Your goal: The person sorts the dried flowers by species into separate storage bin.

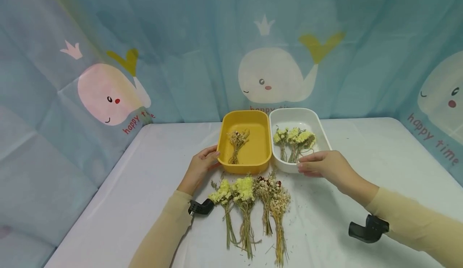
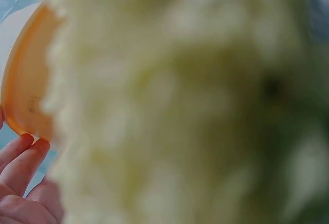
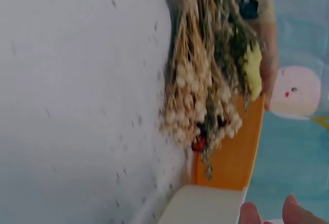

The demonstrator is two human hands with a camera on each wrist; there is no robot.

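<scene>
A yellow tray (image 1: pixel 258 139) and a white tray (image 1: pixel 294 115) stand side by side. My left hand (image 1: pixel 202 164) holds the yellow tray's left side, thumb at the rim and fingers against the outer wall. At the white tray's front right corner, my right hand (image 1: pixel 325 166) grips the rim between thumb and fingers. One small bunch of beige dried flowers (image 1: pixel 237 139) lies in the yellow tray. Several pale-yellow dried flower bunches (image 1: pixel 294 137) are in the white one. A blurred yellow flower bunch (image 2: pixel 180 100) covers most of the left wrist view.
In front of the trays lie two yellow-flowered bunches (image 1: pixel 244 195), a bunch with dark red bits (image 1: pixel 267 191) and a beige bunch (image 1: pixel 280 207). Plant crumbs dot the white tabletop (image 1: pixel 162 171). A blue curtain (image 1: pixel 195 59) with whales hangs behind.
</scene>
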